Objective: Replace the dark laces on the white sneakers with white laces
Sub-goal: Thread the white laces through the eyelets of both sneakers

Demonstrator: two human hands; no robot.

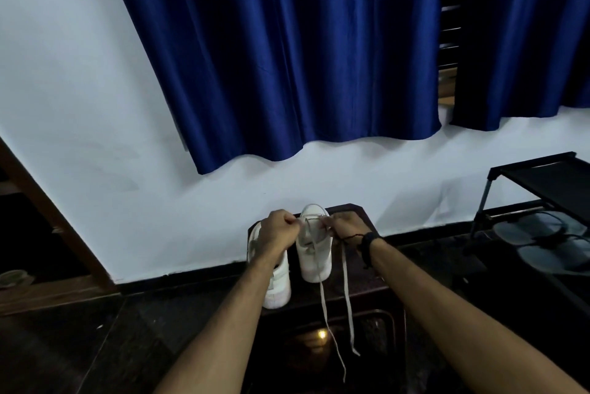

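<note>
i see a home room: blue curtains (287,52) on a window, a shoe rack (539,189) holding sandals (530,229).

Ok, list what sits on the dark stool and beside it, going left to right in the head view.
Left sneaker → left hand → right sneaker → right hand → black wristband → black shoe rack by the wall.

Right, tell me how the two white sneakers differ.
The right sneaker has a white lace trailing off it; the left sneaker shows none. Both hands, left hand and right hand, work at the right sneaker; the left one lies partly hidden under the forearm. Both are white, side by side.
</note>
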